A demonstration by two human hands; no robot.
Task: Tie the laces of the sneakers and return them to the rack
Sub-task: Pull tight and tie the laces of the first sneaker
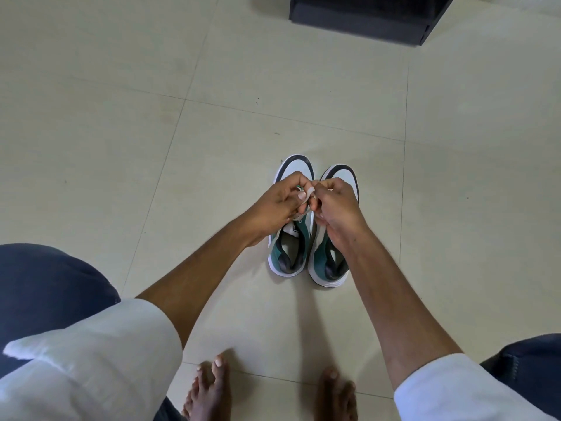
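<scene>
Two white and teal sneakers stand side by side on the tiled floor, toes pointing away from me. The left sneaker [293,253] has its laces [308,194] pinched between both hands. My left hand [277,205] and my right hand [335,205] meet above its tongue, fingers closed on the pale lace ends. The right sneaker [332,265] sits partly under my right wrist, and its laces are hidden.
A dark piece of furniture [364,16] stands at the top of the view, its corner on the floor. My bare feet [209,390] are at the bottom edge, with my knees in dark trousers at both sides. Pale floor tiles [151,147] surround the shoes.
</scene>
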